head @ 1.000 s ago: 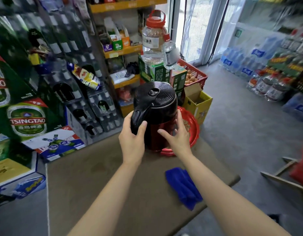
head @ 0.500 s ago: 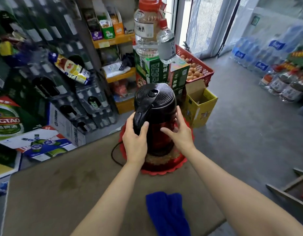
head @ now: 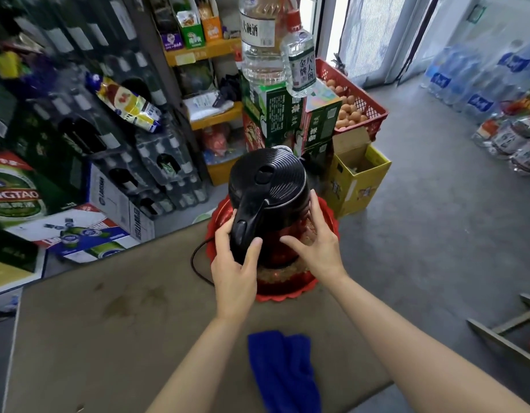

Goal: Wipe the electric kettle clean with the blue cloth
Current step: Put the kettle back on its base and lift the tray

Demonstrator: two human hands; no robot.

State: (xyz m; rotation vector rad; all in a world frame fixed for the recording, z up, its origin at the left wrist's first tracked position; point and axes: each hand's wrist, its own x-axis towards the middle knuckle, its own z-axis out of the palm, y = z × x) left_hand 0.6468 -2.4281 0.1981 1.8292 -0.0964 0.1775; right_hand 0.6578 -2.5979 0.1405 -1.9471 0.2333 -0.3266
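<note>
Item 1, electric kettle point(head: 268, 201): black ribbed lid, dark red body, standing upright on red tray point(head: 323, 289) at far edge of table point(head: 108, 338). Handle facing the person.

Item 2, left hand point(head: 235, 268): wrapping the handle, thumb on one side, fingers point(head: 225, 234) curling round the other; closed on it, grip looking firm.

Item 3, right hand point(head: 315, 242): lying open and flat against kettle body, opp. side from the handle grip, fingers spread, steadying not clasping.

Item 4, blue cloth point(head: 283, 374): lying crumpled on table, well nearer the person than the grip, between the two forearms, touched by neither hand.

Item 5, power cord point(head: 198, 260): looping out from tray just left of the handle grip.

Status: wiping not yet begun, by the look of it; both hands occupied w/ kettle, cloth idle.

Risks, est.:
- Lifting or turning kettle w/ cord attached: cord snagging, tray dragging toward table edge.
- Right hand leaving for cloth: kettle held by handle only, tipping if contents are heavy; fill level not visible.
- Body possibly hot; cannot tell.
</note>
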